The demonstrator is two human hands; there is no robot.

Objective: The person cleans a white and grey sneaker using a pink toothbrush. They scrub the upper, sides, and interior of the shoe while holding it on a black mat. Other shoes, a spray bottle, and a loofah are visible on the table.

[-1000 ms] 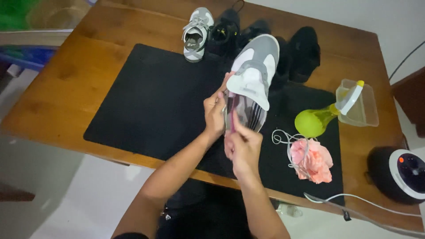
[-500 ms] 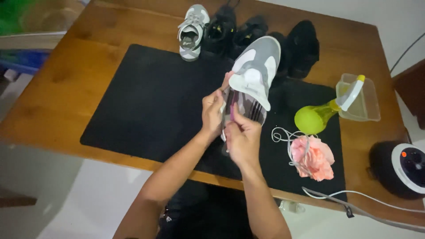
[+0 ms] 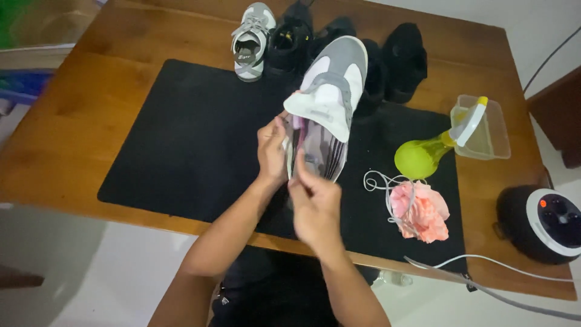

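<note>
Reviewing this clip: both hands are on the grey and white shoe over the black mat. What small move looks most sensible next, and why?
Probably draw the insole free of the grey and white shoe. The left hand grips the shoe's heel opening while the right hand's fingers pinch the striped insole there. The white laces already lie loose on the black mat.

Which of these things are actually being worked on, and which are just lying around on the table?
In hand:
grey and white shoe, held by the left hand and right hand

Lying about:
matching grey shoe
black shoes
yellow spray bottle
pink cloth
white lace
clear tub
black mat
</note>
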